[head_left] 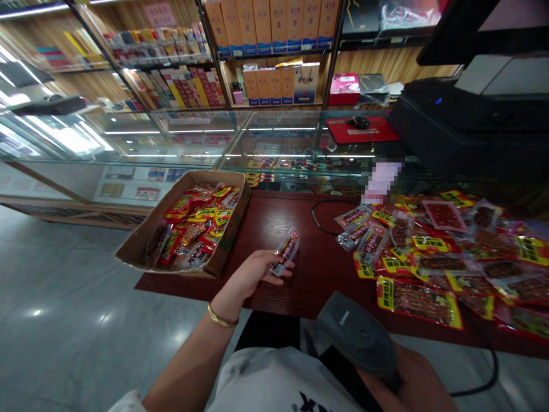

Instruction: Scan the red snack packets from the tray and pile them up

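My left hand (268, 268) is closed on a small snack packet (285, 250), clear and dark with pale lettering, held over the dark red counter. In my right hand (407, 377), at the bottom right, is a dark grey barcode scanner (358, 332); its head points up and left, toward the packet but apart from it. An open cardboard box (234, 232) full of red and yellow snack packets stands left of my left hand. To the right lies a heap of similar snack packets (422, 300), with several small clear ones at its near-left edge.
A black cable (493, 355) runs from the right side of the counter (261, 212). Behind stand a glass display case (171, 134), a mouse (358, 121) on a red pad, a dark machine (472, 126) and shelves of boxes (272, 26). Grey floor lies left.
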The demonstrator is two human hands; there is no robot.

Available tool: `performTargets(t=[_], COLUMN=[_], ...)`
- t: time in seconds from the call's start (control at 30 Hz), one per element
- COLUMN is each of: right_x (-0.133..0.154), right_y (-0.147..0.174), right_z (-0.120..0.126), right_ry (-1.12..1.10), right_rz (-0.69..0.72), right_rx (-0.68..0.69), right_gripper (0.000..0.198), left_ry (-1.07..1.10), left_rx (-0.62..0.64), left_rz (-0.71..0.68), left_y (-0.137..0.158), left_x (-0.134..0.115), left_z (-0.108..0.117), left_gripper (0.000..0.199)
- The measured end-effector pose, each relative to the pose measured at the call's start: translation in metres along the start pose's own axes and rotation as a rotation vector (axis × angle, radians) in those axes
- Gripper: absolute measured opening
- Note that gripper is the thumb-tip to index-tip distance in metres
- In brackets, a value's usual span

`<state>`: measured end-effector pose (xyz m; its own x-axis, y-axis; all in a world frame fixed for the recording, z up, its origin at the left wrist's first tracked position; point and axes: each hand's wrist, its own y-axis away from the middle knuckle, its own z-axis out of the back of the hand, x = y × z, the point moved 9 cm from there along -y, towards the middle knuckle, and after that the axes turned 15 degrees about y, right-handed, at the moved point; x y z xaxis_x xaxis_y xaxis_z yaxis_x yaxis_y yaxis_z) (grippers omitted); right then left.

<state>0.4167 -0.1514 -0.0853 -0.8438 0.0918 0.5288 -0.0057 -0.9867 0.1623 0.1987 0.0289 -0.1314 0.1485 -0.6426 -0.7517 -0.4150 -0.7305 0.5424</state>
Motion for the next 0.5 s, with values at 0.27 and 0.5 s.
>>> performTargets(t=[0.27,0.5], right_x=[-0.029,-0.043], right_y=[0.017,0.037], right_z=[0.024,0.035], right_ry=[-0.029,0.015], right_rz=[-0.092,-0.172], right_rx=[-0.245,-0.340], right_gripper=[0.038,0.048], left_ry=[-0.156,-0.194], left_rx=[0.162,0.425], left_rz=[-0.110,-0.153], left_y=[-0.053,-0.118], left_x=[0.002,-0.025], left_z=[-0.101,-0.254], left_gripper=[0.024,0.016])
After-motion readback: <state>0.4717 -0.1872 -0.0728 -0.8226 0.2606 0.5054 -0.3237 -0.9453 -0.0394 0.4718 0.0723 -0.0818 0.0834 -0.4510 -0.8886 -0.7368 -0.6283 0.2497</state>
